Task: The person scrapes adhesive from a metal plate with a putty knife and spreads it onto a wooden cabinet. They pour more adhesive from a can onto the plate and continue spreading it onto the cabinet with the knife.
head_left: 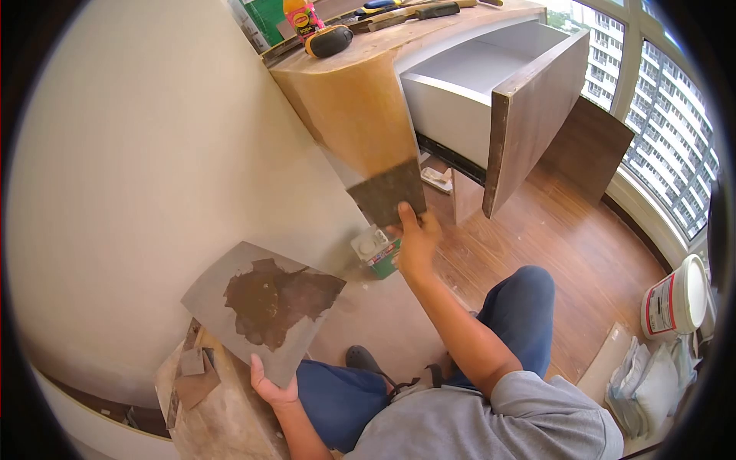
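Note:
My left hand grips the lower edge of a flat grey square plate that carries a blob of brown putty. My right hand is raised and holds a wide flat scraper blade smeared dark, pressed against the curved brown side of a cabinet. The blade's top edge looks blurred. To the left stands a large curved pale wall panel. My knees in blue trousers are below.
A white drawer with a dark front hangs open to the right. Tools and a yellow bottle lie on the cabinet top. A small can sits on the wood floor, a white bucket and bags at right. Windows beyond.

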`<state>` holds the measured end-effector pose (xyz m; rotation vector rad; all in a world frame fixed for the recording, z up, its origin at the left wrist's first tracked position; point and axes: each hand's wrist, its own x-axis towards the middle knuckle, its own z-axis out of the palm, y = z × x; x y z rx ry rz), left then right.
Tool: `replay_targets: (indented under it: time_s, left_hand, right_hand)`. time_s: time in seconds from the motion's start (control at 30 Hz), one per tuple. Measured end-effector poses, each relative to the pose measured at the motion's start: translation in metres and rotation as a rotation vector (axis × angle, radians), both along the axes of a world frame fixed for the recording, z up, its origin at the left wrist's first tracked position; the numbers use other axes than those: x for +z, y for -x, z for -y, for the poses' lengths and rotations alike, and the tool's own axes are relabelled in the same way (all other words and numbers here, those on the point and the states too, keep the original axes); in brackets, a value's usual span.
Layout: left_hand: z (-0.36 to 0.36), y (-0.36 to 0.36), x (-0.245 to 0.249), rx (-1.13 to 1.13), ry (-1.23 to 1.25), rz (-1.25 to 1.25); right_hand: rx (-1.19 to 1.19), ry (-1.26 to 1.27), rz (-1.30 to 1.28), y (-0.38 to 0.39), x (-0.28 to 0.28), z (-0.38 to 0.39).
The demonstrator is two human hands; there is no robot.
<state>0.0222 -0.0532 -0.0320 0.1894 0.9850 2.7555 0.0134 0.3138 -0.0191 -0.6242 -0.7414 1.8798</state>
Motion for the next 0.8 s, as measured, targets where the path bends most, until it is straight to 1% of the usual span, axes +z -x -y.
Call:
replay_targets:
  time_s: [0.03,0.1,0.13,0.2,0.27,0.3,0.37,0.4,0.47,0.5,0.57,0.63,0.7,0.77,0.8]
  left_hand:
    - [0.001,0.0,0.001,-0.026,-0.02,0.003]
    - [0.0,0.0,0.002,-0.05,-0.046,0.009]
    - [-0.001,-0.001,0.002,-0.035,-0.043,-0.004]
    - [-0.004,-0.002,0.003,-0.022,-0.04,-0.017]
    - [-0.005,-0.001,0.006,-0.047,-0.055,-0.013]
    - [-0.004,-0.001,0.005,-0.056,-0.047,-0.013]
    - [-0.001,0.002,0.0,-0.019,-0.057,0.009]
    - [0.0,0.003,-0.001,-0.024,-0.052,0.01]
    - [0.001,0.004,-0.004,0.006,-0.033,0.01]
    - [0.0,0.004,-0.003,0.006,-0.03,0.011]
    - [-0.002,0.001,0.0,0.004,-0.023,0.002]
    - [0.002,0.003,-0.001,-0.012,-0.029,0.01]
    - [0.001,0.004,0.0,-0.031,-0.039,0.012]
    - [-0.001,0.003,0.001,0.001,-0.012,0.017]
    - [-0.001,0.002,0.0,0.003,-0.011,0.015]
  right_hand:
    - [-0.001,0.0,0.002,-0.007,-0.011,0.003]
    - [0.025,-0.116,-0.09,-0.02,-0.009,0.009]
    - [0.026,-0.117,-0.085,-0.021,-0.006,0.006]
    - [0.022,-0.253,-0.061,-0.026,0.044,-0.002]
    - [-0.04,-0.257,-0.224,-0.011,0.091,-0.007]
    - [-0.05,-0.25,-0.223,0.0,0.099,-0.011]
    - [0.018,-0.242,-0.263,0.012,0.108,-0.018]
    - [0.012,-0.237,-0.262,0.011,0.105,-0.018]
    - [0.038,-0.159,-0.158,0.011,0.087,-0.016]
    - [0.038,-0.156,-0.157,0.01,0.069,-0.014]
    - [0.05,0.021,-0.126,0.002,0.019,-0.009]
    - [0.058,0.02,-0.097,-0.012,-0.019,-0.005]
    - [0.064,0.015,-0.075,-0.025,-0.023,-0.005]
    - [0.06,-0.005,-0.251,-0.035,-0.018,-0.005]
    - [0.061,-0.004,-0.253,-0.038,-0.009,-0.007]
